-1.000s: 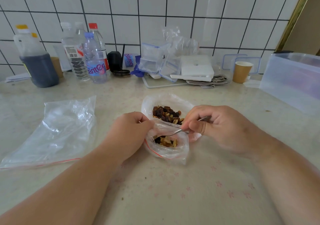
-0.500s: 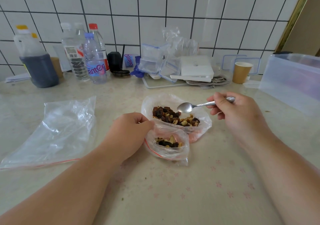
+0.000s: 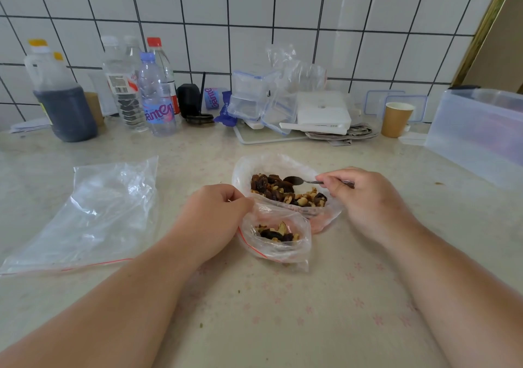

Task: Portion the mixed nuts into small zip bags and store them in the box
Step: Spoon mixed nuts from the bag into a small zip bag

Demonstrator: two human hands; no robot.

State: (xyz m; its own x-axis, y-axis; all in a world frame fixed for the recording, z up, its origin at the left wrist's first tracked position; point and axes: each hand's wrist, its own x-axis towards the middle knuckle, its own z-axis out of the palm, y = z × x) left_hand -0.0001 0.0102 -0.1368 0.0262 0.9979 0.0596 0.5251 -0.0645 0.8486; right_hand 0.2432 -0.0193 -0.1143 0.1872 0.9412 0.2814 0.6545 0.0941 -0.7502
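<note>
**ENTRY: Nut portioning, scoop stage, 1st small bag part-filled**

- Small zip bag (image 3: 278, 236): near centre of countertop (image 3: 283, 311), mouth held agape by left hand (image 3: 210, 220), fingers curled and pinching the rim at its left side; presumably kept so for a clear drop. A few nuts already inside; red zip line visible.
- Mixed nuts (image 3: 285, 190): heaped in a larger rolled-down bag (image 3: 249, 169) just behind the small one, the two touching, so the carry is kept short.
- Spoon (image 3: 294, 181): handle pinched by right hand (image 3: 365, 198), thumb and fingers closed round it; bowl lowered onto the heap. Load on the bowl can't be told, too dark.
- Box (image 3: 478, 132): translucent, lid off, far right, well apart from work area; contents unclear. Nothing judged stored yet.
- Spare large zip bag (image 3: 93, 212): flat, left of the work.
- Misc. at rear, along the tiled wall: bottles (image 3: 155, 96), dark jug (image 3: 63, 104), paper cup (image 3: 396, 118), stacked containers (image 3: 254, 96).
</note>
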